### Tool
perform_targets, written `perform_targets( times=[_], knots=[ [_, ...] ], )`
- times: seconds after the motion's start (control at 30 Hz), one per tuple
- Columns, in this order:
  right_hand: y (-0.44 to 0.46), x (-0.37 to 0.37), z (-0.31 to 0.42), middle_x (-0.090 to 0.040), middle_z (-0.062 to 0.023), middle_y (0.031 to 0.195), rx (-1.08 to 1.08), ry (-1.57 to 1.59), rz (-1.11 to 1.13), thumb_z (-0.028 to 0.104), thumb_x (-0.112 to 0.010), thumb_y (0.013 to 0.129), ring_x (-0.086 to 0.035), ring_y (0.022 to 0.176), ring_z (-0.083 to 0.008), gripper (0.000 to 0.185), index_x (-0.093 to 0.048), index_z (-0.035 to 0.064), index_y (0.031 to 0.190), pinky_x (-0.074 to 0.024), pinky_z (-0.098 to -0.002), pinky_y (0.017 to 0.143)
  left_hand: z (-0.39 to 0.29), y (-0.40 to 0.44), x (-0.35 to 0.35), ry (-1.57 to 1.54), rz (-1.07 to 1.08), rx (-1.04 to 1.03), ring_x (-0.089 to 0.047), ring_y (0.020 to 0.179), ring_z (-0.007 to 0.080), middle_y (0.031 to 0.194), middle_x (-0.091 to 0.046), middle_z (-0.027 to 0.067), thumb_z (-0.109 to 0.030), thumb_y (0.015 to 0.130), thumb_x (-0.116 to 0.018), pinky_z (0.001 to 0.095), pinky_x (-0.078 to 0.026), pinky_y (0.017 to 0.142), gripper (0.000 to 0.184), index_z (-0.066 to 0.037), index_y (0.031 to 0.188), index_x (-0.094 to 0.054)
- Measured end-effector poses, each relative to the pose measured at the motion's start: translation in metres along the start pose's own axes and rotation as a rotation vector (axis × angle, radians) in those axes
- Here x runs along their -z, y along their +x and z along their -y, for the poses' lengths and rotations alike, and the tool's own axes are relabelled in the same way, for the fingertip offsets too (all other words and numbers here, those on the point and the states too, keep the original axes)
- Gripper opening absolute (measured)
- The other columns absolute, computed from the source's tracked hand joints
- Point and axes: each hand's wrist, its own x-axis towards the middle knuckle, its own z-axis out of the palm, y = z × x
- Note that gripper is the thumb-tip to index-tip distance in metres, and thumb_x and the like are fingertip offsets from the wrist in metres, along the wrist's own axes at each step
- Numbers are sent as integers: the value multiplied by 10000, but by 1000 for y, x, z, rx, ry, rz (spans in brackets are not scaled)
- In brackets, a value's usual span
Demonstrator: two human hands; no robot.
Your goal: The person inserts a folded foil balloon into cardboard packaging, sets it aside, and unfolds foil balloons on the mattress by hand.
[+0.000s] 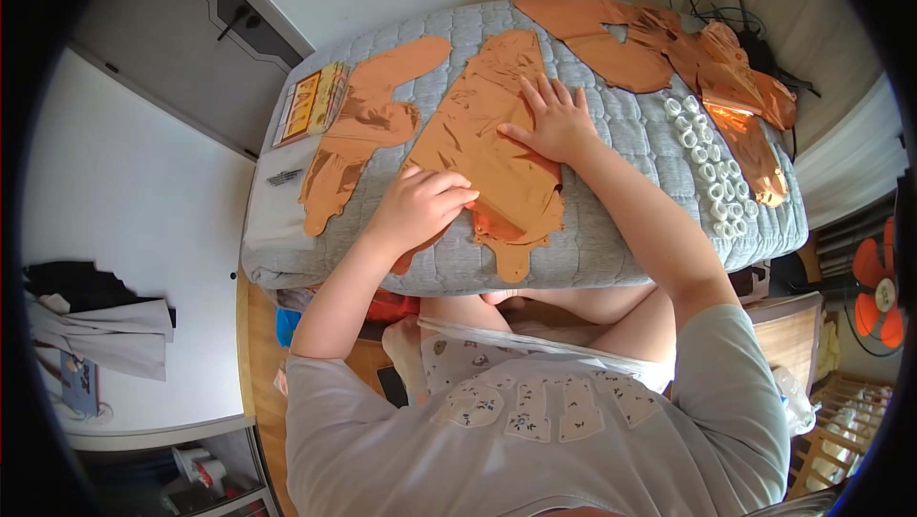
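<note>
A shiny copper-coloured foil sheet [468,121] lies folded in the middle of the grey quilted surface, its rounded tab pointing toward me. My right hand [557,123] rests on its upper right part, fingers spread. At the sheet's lower left edge is my left hand [422,208], its fingers curled together; whether they pinch the foil edge is hard to make out. Another flat foil shape [358,126] lies to the left. More foil shapes [621,54] spread across the back right.
Rows of white rings [712,168] lie at the right. A colourful packet [310,105] and small dark pins [284,176] on a clear bag are at the left. An orange fan [877,293] stands at the far right, and cables [740,16] run behind the back right corner.
</note>
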Motion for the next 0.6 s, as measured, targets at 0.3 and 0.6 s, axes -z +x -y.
perform_targets(
  times=[0.3, 0.6],
  knots=[
    [2, 1, -1, -211, -163, 1683, 2, 28, 40, 803, -281, 947, -170, 1560, -350, 952, -189, 157, 1641, -109, -604, 1237, -12, 48, 4, 80, -121, -253, -678, 847, 191, 1136, -685, -18, -117, 831, -671, 337, -549, 798, 155, -135, 969, -737],
    [3, -2, -2, -242, -152, 1675, -1, 6, 6, 739, -326, 981, -207, 1547, -354, 868, -219, 174, 1631, -143, -605, 1232, -19, 65, -35, -341, 132, -157, -679, 1037, 245, 1369, -597, 21, -123, 838, -754, 378, -568, 903, 382, -141, 1215, -702]
  ],
)
